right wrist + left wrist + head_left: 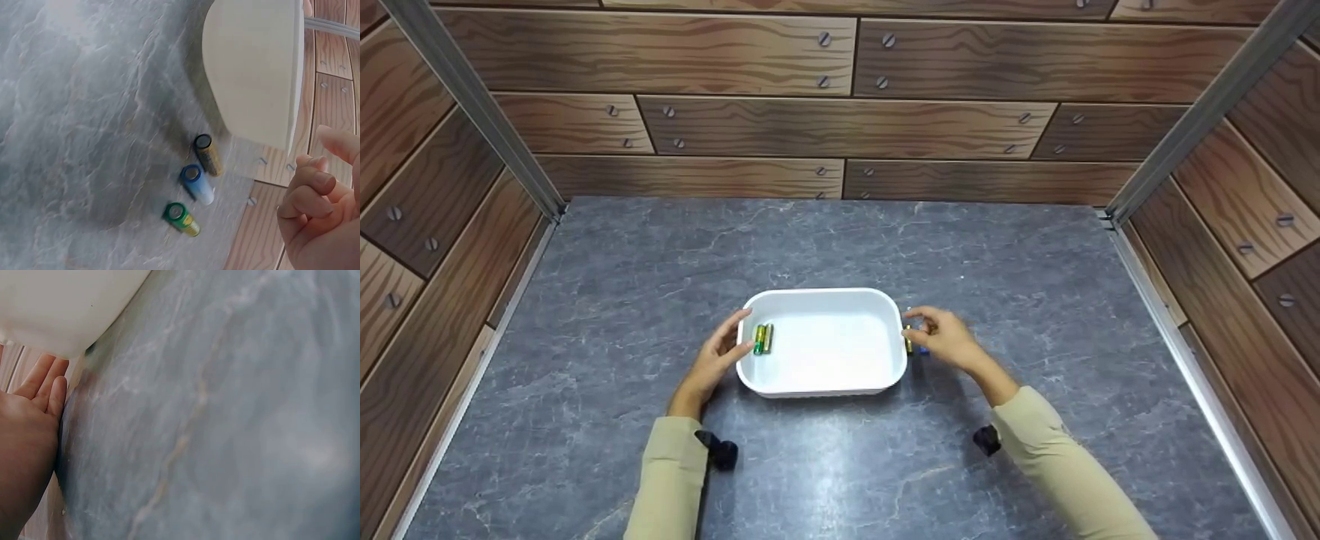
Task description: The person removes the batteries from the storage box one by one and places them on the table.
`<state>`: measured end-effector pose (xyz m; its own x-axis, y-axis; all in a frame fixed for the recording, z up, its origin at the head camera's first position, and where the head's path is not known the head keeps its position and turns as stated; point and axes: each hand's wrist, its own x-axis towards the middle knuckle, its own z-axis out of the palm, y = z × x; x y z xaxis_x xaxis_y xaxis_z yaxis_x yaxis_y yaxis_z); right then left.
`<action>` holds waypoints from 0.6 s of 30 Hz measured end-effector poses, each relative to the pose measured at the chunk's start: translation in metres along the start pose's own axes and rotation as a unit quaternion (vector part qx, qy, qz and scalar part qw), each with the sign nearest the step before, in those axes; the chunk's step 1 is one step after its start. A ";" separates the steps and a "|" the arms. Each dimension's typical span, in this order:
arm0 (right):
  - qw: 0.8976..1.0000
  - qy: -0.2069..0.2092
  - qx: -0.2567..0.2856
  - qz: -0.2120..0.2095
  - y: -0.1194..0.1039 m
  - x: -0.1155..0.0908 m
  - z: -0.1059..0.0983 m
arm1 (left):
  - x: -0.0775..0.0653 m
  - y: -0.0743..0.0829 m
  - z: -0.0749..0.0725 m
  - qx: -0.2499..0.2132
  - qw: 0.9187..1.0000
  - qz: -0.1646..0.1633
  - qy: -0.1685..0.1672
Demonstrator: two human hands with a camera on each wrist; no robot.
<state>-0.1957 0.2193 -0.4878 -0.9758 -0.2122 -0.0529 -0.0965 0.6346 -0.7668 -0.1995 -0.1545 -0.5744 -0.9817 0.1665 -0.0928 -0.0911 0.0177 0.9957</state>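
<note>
A white rectangular tub [825, 296] with rounded corners is on the grey marbled surface. Inside it, by the left wall, are two batteries [763, 339] side by side, green and gold. My left hand [716, 360] is at the tub's left end, its thumb and index finger at the rim; in the left wrist view the other fingers [42, 377] look fairly straight. My right hand [949, 341] is by the opposite rim, fingers loosely bent and holding nothing. Beside that end are a gold-and-black battery [208, 154], a blue battery [197, 184] and a green battery [181, 219].
Wood-patterned panels [840, 127] enclose the marbled surface [825, 240] at the back and both sides. Metal strips [1192, 390] run along its side edges. Dark wrist-worn devices [724, 454] show below both hands.
</note>
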 end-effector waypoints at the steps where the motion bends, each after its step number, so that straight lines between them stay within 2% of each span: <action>1: 1.000 -0.001 0.001 -0.003 -0.002 0.000 0.001 | 0.000 0.000 0.000 0.004 1.000 0.000 0.001; 8: 0.999 -0.027 0.018 -0.018 -0.015 0.002 0.012 | 0.000 0.001 0.000 0.007 1.000 0.007 0.002; 18: 0.998 -0.047 -0.013 -0.046 -0.031 0.007 0.032 | 0.000 -0.001 0.000 0.002 1.000 0.014 0.001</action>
<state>-0.1930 0.1747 -0.4850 -0.9400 -0.3383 -0.0441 -0.1908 0.6286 -0.7540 -0.1998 -0.1544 -0.5756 -0.9841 0.1649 -0.0657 -0.0639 0.0165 0.9978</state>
